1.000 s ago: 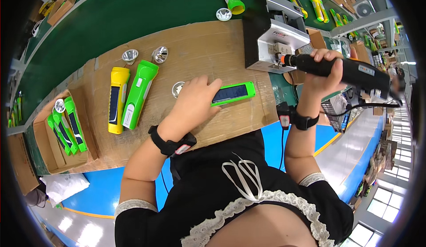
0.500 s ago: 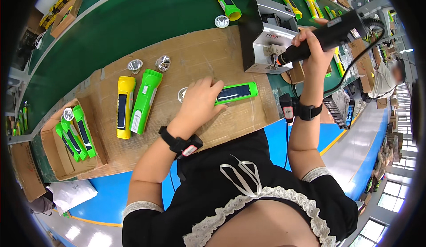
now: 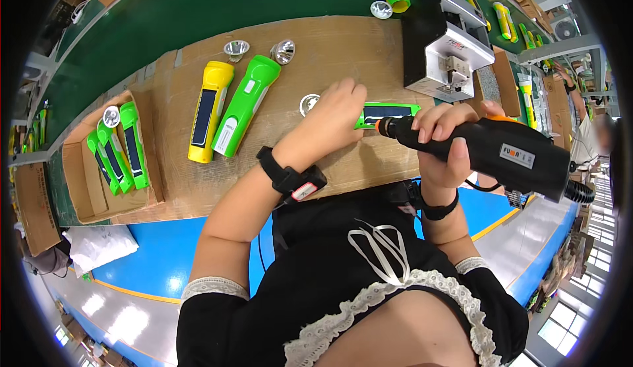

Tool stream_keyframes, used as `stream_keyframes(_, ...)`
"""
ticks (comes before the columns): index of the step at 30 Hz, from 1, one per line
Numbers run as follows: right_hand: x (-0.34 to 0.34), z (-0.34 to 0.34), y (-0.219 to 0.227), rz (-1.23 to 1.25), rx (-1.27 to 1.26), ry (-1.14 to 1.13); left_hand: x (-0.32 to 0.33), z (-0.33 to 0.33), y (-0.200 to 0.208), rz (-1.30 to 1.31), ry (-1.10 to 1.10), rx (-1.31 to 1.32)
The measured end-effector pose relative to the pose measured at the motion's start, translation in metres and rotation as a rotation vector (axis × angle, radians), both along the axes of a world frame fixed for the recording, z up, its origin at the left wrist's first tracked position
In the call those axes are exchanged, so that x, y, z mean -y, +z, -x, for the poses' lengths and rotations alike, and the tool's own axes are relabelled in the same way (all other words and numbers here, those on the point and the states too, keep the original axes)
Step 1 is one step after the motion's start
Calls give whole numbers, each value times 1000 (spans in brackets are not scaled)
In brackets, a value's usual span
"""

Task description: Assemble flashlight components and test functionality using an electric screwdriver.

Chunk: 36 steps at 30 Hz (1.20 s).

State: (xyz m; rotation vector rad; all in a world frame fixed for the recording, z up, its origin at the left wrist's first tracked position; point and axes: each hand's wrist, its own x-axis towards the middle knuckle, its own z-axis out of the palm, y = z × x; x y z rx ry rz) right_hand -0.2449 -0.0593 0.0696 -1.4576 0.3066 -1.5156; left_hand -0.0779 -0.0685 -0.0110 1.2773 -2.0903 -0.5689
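Observation:
My left hand point(image 3: 334, 118) is closed on one end of a green flashlight point(image 3: 390, 111), which lies on the cardboard with its dark solar panel up. A silver reflector point(image 3: 307, 106) shows beside that hand, partly covered by it. With my right hand point(image 3: 447, 139) I grip a black electric screwdriver point(image 3: 517, 151), held level with its orange-collared tip pointing left. That tip sits close to the flashlight, near my left fingers; whether it touches cannot be made out. Farther left lie a yellow flashlight point(image 3: 210, 113) and a larger green flashlight point(image 3: 248, 102), with two reflectors point(image 3: 237, 50) beyond them.
A black-and-silver screw feeder machine point(image 3: 448, 57) stands at the right back of the cardboard sheet point(image 3: 178, 189). At left, an open cardboard box point(image 3: 82, 205) holds several green flashlight parts. More flashlights lie along the back of the green table. Another person is at the far right.
My right hand has brought the screwdriver away from the screw feeder, down to the green flashlight. My left hand stays on the flashlight. The whole view has shifted.

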Motion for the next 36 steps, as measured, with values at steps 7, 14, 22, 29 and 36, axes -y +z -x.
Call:
stream_keyframes(7,2,-11,-8,-11,-16,0,-2,3,-3,28,-8,-26)
stream_keyframes(14,2,-20,-17,50,-139,-7,-3,2,-7,37,15,-54)
stream_keyframes(22,9,-30,-17,41,-133,-18,0,1,-8,21,4,-50)
stream_keyframes(29,7,-37,-14,72,-103,-53,0,0,-13,3,31,-12)
stream_keyframes(36,5,-36,-16,64,-114,-50,-2,1,-15,60,19,-2)
